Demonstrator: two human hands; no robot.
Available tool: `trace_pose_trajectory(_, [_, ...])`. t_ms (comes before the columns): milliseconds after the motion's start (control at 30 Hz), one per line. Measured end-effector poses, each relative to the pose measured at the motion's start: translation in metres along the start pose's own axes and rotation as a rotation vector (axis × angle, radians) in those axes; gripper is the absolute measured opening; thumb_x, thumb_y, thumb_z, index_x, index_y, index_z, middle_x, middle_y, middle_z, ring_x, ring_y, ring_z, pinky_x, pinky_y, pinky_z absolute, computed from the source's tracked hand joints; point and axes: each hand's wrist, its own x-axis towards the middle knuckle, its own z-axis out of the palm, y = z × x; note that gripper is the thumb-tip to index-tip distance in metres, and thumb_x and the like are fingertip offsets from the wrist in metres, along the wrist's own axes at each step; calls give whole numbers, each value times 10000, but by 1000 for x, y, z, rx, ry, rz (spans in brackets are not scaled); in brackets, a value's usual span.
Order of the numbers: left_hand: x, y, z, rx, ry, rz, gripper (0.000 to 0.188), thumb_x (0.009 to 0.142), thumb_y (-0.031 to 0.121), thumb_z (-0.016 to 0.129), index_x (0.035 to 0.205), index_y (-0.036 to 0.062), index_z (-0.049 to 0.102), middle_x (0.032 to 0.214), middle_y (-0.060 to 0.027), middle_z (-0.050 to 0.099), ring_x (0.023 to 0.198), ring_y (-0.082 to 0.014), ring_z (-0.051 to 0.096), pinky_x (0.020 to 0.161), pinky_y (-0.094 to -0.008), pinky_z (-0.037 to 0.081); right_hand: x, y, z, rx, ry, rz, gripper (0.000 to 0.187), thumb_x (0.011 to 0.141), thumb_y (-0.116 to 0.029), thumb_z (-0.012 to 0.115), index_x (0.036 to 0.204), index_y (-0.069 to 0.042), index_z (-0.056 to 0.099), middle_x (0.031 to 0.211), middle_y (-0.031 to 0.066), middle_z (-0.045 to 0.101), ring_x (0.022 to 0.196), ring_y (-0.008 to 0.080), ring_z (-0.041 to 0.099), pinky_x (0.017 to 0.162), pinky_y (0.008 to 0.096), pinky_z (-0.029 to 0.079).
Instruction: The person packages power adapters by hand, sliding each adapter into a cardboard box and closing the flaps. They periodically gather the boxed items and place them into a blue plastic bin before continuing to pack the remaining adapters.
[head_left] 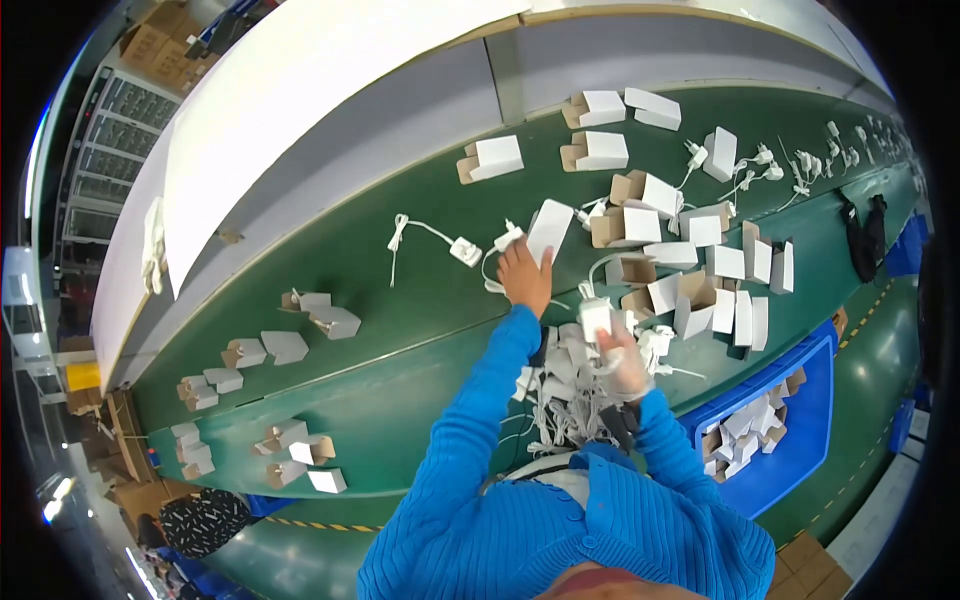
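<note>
My left hand (525, 278) is bare and stretched out flat over the green belt, fingers spread. Its fingertips meet a white power adapter (509, 237), and a white box (549, 232) lies between its forefinger and thumb. In my right hand (626, 364), which wears a thin pale glove, another white power adapter (594, 314) is held upright, its cable looping above it. Below and left of that hand sits a heap of white adapters and bundled cables (565, 395), close to my body. Left of my left hand rests a third adapter (465, 252) with a tied cable.
Several open white boxes (645, 228) crowd the belt on the right; others stand at the far side and left. A blue bin (818, 420) of small boxes is at the lower right. Loose adapters (770, 168) lie farther right, near a black item (866, 238).
</note>
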Motion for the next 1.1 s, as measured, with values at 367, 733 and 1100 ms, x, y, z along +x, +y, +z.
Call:
trace_pose_trajectory(367, [8,-56,-28,-962,-557,70,790,573,97,760,1275,116,398,1247,-71,462,1107,-266,476,964,-398,371,-18,-97,-34,1076,-361,483,570,858,-340,593,1284,-6,413,1180,180,522,835,220,592,670,282,479])
trace_pose_trajectory(733, [-44,-8,-200,-362,-586,508,699,564,165,795,1206,134,521,1188,-58,551,1036,-265,524,893,-359,449,-5,-76,-5,498,-593,383,507,820,-259,646,1238,-31,472,1102,165,571,903,260,579,746,325,482])
trace_pose_trajectory(1100, [-78,-27,-194,-255,-485,193,785,497,262,835,1206,145,520,1153,-53,576,1020,-287,524,861,-382,461,36,-85,39,-797,-608,-816,294,711,-149,676,959,-21,583,926,143,586,823,308,600,694,370,508])
